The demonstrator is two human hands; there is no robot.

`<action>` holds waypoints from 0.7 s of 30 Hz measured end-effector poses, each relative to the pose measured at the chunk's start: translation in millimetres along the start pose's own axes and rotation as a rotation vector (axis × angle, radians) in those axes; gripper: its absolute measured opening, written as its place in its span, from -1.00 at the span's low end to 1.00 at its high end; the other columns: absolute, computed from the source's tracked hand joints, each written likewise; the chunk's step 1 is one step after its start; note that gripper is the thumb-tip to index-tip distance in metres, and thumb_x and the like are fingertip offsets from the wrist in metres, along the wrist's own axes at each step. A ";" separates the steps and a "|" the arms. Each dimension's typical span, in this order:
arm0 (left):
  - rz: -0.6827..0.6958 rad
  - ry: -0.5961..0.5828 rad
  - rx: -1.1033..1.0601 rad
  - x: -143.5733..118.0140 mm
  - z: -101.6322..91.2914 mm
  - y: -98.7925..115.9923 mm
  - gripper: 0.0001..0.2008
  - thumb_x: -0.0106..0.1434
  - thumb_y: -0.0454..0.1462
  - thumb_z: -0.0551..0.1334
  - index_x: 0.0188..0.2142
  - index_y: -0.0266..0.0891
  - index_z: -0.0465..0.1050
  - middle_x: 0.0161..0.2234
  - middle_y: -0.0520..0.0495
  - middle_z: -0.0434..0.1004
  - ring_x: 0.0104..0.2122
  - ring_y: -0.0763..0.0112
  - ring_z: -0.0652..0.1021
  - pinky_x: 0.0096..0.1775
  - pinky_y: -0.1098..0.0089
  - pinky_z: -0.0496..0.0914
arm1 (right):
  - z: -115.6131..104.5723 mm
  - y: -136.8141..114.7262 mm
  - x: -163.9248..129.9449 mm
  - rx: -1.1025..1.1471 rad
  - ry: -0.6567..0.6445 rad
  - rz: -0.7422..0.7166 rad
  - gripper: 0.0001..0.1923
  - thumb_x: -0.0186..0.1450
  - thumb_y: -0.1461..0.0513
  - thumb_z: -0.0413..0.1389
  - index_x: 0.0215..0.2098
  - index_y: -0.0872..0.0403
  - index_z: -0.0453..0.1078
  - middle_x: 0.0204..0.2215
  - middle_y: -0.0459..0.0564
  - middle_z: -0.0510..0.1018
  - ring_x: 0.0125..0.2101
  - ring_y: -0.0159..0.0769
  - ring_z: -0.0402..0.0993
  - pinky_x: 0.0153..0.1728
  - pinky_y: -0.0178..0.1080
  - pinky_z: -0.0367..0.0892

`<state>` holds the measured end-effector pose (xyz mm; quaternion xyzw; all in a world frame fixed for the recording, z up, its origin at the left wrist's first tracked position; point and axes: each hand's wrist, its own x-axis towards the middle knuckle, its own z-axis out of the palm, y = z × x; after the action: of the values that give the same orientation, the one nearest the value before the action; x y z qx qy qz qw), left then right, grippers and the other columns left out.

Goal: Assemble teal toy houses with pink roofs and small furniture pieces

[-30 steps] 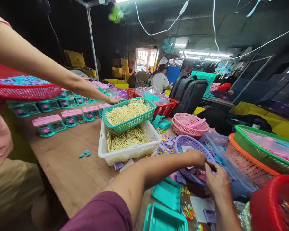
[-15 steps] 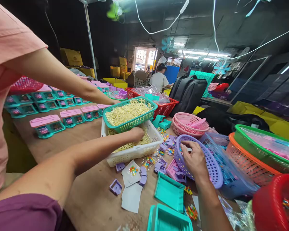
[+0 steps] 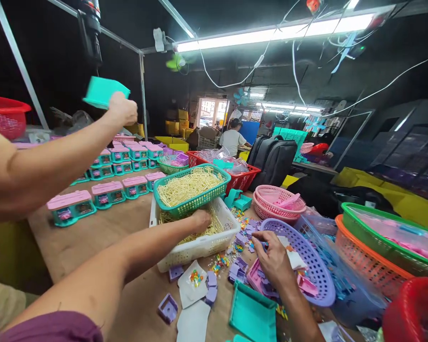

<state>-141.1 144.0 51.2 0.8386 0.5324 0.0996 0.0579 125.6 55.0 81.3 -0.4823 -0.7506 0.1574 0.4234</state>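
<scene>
Our left hand [image 3: 201, 220], grip hidden, sits among pale-yellow pieces [image 3: 214, 231]; lifted fast, it could tip the teal basket [image 3: 199, 197] above; our right hand [image 3: 274, 259], half-curled, hold unclear, hangs by the purple basket [image 3: 323, 284]

No readable text or labels anywhere

Left of centre we could pass over the bare tabletop [image 3: 131, 216], while mid-frame the teal basket [image 3: 207, 197] overhangs the white basket [image 3: 199, 251], leaving its near part open around our left hand [image 3: 201, 221].
</scene>
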 end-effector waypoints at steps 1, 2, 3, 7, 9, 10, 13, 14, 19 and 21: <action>-0.036 -0.013 -0.017 0.1 -4.3 2.8 -0.69 0.36 -0.15 0.22 0.02 -0.27 0.42 0.02 -0.18 0.45 -0.07 0.23 0.52 -0.06 0.18 0.48 | -0.6 -0.6 -1.3 0.006 -0.003 0.000 -0.69 0.34 0.08 -0.01 -0.21 0.09 0.48 -0.21 0.08 0.51 -0.14 -0.13 0.45 -0.04 -0.06 0.30; -0.081 -0.028 -0.040 -0.1 -9.7 5.9 -0.69 0.35 -0.15 0.22 0.01 -0.27 0.42 0.02 -0.18 0.45 -0.06 0.23 0.52 -0.05 0.19 0.48 | -2.0 -0.9 -2.8 0.013 0.000 0.002 -0.69 0.34 0.08 0.00 -0.21 0.09 0.48 -0.21 0.08 0.52 -0.14 -0.13 0.45 -0.04 -0.06 0.30; -0.127 -0.038 -0.069 -0.6 -15.9 9.1 -0.68 0.35 -0.15 0.23 0.02 -0.28 0.42 0.02 -0.18 0.45 -0.05 0.22 0.52 -0.05 0.18 0.48 | -4.0 -0.8 -4.3 0.021 0.006 0.006 -0.69 0.34 0.08 0.00 -0.21 0.09 0.48 -0.21 0.08 0.52 -0.15 -0.13 0.45 -0.05 -0.07 0.30; -0.246 -0.014 -0.272 -8.5 -46.3 20.3 -0.66 0.35 -0.15 0.22 0.05 -0.27 0.39 0.02 -0.17 0.45 -0.06 0.23 0.52 -0.05 0.12 0.48 | -14.5 1.3 -9.9 0.063 0.036 0.035 -0.69 0.33 0.07 0.02 -0.23 0.09 0.49 -0.23 0.09 0.54 -0.16 -0.13 0.46 -0.07 -0.08 0.32; -0.277 -0.006 -0.430 -15.8 -62.7 23.4 -0.69 0.37 -0.14 0.19 0.00 -0.29 0.41 -0.03 -0.15 0.48 -0.10 0.26 0.54 -0.08 0.14 0.49 | -17.4 1.5 -11.0 0.107 0.045 0.068 -0.68 0.32 0.05 0.03 -0.23 0.10 0.50 -0.22 0.10 0.55 -0.15 -0.13 0.47 -0.07 -0.07 0.32; -0.282 -0.009 -0.521 -20.2 -70.5 24.6 -0.71 0.39 -0.15 0.15 -0.05 -0.32 0.42 -0.08 -0.15 0.51 -0.13 0.27 0.56 -0.10 0.17 0.50 | -17.4 0.8 -10.9 0.144 0.046 0.092 -0.66 0.31 0.04 0.04 -0.22 0.11 0.50 -0.22 0.10 0.56 -0.15 -0.12 0.48 -0.06 -0.07 0.33; -0.272 -0.041 -0.797 -34.7 -88.7 31.1 -0.72 0.41 -0.18 0.06 -0.16 -0.36 0.42 -0.16 -0.20 0.57 -0.20 0.30 0.62 -0.15 0.29 0.51 | -10.9 -6.6 -8.4 0.324 0.013 0.184 -0.59 0.27 -0.02 0.09 -0.16 0.13 0.49 -0.19 0.13 0.58 -0.14 -0.10 0.50 -0.06 -0.04 0.35; -0.265 -0.053 -0.878 -39.4 -92.2 34.9 -0.73 0.39 -0.17 0.08 -0.18 -0.36 0.41 -0.15 -0.22 0.57 -0.20 0.31 0.63 -0.18 0.34 0.52 | -7.0 -10.8 -7.0 0.407 -0.009 0.223 -0.56 0.25 -0.04 0.11 -0.13 0.13 0.48 -0.17 0.14 0.58 -0.13 -0.09 0.50 -0.09 -0.05 0.37; -0.211 -0.137 -1.139 -56.6 -88.7 69.6 -0.62 0.16 -0.04 0.29 -0.24 -0.35 0.44 -0.20 -0.23 0.60 -0.28 0.32 0.65 -0.32 0.44 0.49 | 16.2 -28.7 -2.7 0.793 -0.122 0.358 -0.43 0.20 -0.09 0.20 0.03 0.09 0.37 -0.07 0.12 0.57 -0.12 -0.13 0.54 -0.24 -0.17 0.45; -0.179 -0.202 -1.189 -61.4 -82.3 85.9 -0.58 0.09 -0.01 0.33 -0.29 -0.36 0.48 -0.27 -0.21 0.60 -0.34 0.33 0.64 -0.34 0.43 0.49 | 22.3 -27.1 -3.6 0.797 -0.143 0.317 -0.44 0.23 -0.08 0.19 0.05 0.08 0.36 -0.10 0.11 0.58 -0.18 -0.16 0.55 -0.25 -0.18 0.46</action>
<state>-109.6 51.1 142.3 0.6200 0.4457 0.2946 0.5746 92.6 42.6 83.8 -0.3783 -0.5752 0.5309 0.4941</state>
